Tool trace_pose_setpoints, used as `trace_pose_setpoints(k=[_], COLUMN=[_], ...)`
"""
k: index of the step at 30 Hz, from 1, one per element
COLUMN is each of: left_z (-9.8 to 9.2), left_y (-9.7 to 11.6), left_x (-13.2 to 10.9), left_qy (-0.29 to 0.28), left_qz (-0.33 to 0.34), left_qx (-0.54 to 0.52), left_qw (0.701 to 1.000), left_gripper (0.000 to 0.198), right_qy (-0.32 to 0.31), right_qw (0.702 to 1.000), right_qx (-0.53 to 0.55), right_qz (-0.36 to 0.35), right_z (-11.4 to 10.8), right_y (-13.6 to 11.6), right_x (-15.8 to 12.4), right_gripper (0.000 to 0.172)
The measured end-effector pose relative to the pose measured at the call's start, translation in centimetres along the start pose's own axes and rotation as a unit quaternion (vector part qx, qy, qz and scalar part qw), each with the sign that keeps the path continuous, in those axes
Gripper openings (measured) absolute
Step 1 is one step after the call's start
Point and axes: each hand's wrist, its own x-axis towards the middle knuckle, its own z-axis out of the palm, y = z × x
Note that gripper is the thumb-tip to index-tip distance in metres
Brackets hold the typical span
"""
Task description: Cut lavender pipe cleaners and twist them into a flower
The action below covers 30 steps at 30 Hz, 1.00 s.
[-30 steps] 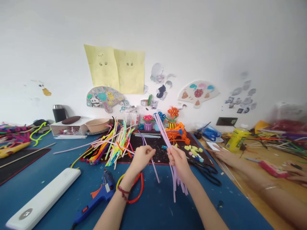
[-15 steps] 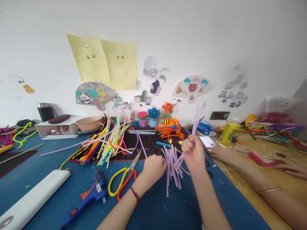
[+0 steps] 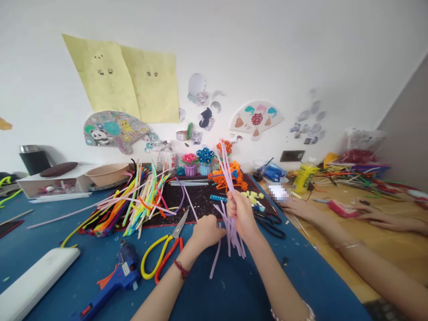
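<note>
My right hand (image 3: 241, 214) is closed round a bundle of lilac pipe cleaners (image 3: 227, 171), held nearly upright above the blue table mat (image 3: 234, 290). Their upper ends point at the wall and their lower ends hang below the fist. Just to the left, my left hand (image 3: 205, 232) is closed in a pinch on one lilac pipe cleaner (image 3: 216, 258) that trails down onto the mat. A red cord circles my left wrist.
A heap of coloured pipe cleaners (image 3: 133, 203) lies left on a black mat (image 3: 203, 198). Yellow-and-red scissors (image 3: 163, 249) and a blue glue gun (image 3: 113, 281) lie near my left arm. Black scissors (image 3: 270, 220) lie right. Another person's hands (image 3: 301, 207) rest on the wooden table.
My right hand has swung the lilac bundle from tilting right back to nearly upright and moved left. My left hand stays at the bundle's lower ends. The view has shifted further right.
</note>
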Motion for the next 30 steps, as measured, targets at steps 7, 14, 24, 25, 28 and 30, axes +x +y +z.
trace_pose_setpoints(k=[7, 14, 24, 25, 28, 30], left_z=[-2.5, -4.6, -7.2, -7.2, -7.6, -7.8], left_y=[-1.2, -1.3, -2.6, -2.8, -3.2, -3.3], left_x=[0.5, 0.2, -0.3, -0.4, -0.6, -0.7], left_qy=[0.166, 0.19, 0.225, 0.229, 0.245, 0.257], left_qz=[0.011, 0.032, 0.024, 0.019, 0.003, 0.007], left_qx=[-0.189, -0.585, -0.702, -0.696, -0.676, -0.671], left_qw=[0.968, 0.788, 0.675, 0.681, 0.695, 0.695], left_gripper=[0.013, 0.02, 0.038, 0.036, 0.033, 0.031], right_qy=[0.003, -0.038, -0.13, -0.138, -0.158, -0.168], right_qw=[1.0, 0.997, 0.983, 0.981, 0.976, 0.973], right_qx=[-0.005, -0.06, -0.119, -0.121, -0.131, -0.141], right_qz=[0.0, 0.031, 0.053, 0.057, 0.073, 0.077], right_z=[0.1, 0.2, 1.0, 1.0, 0.9, 1.0], right_y=[0.2, 1.0, 1.6, 1.7, 2.2, 2.4], right_x=[-0.2, -0.5, -1.5, -1.5, -1.7, -1.9], right_gripper=[0.024, 0.031, 0.038, 0.038, 0.039, 0.038])
